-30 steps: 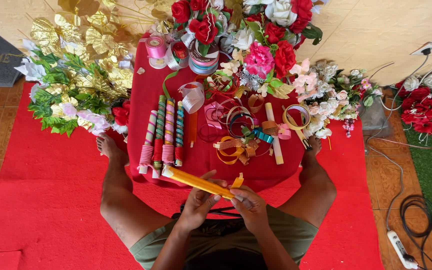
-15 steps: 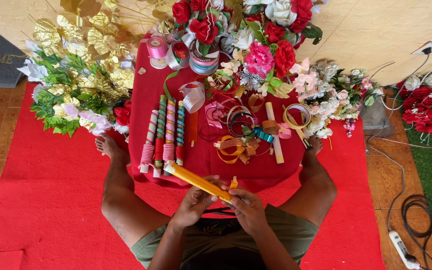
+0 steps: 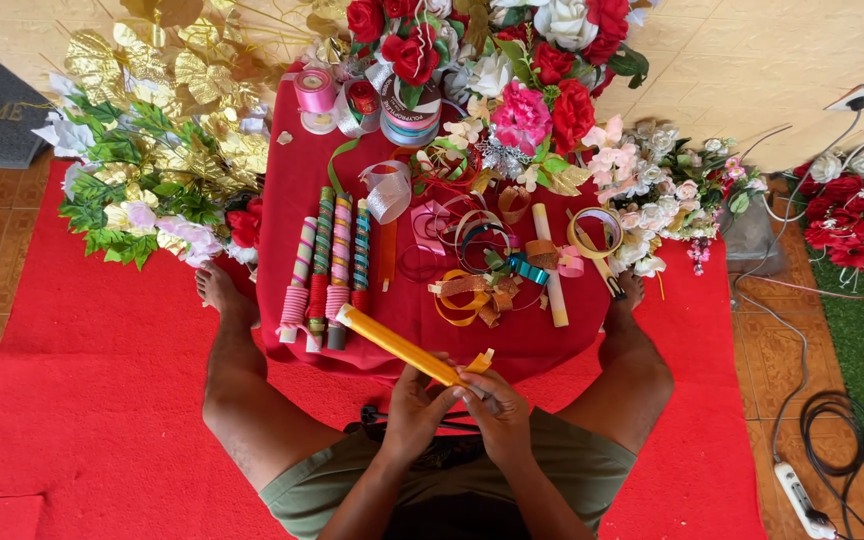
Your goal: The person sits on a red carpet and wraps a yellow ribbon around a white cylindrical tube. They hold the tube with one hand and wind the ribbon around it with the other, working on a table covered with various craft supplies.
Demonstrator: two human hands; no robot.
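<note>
1. Yellow stick (image 3: 397,346): you've got it by its near end, both hands meeting low in front of your lap.
2. Your left hand (image 3: 418,408) is curled closed around the stick's lower end, apparently steadying it.
3. Your right hand (image 3: 495,405) pinches the yellow ribbon tail (image 3: 480,362) against that same end, fingers closed tight, likely to keep the wrap from slipping.
4. The stick's long axis runs diagonally: near end at your fingers, far end pointing up and away to your left, over the red cloth (image 3: 292,200).
5. Just beyond that far tip lie four already-wrapped sticks (image 3: 327,268), side by side.
6. Further out, ahead of your right hand, loose ribbon coils (image 3: 482,285) and a plain stick (image 3: 550,265).
7. Farthest off, artificial flowers (image 3: 522,80) ring the cloth.
</note>
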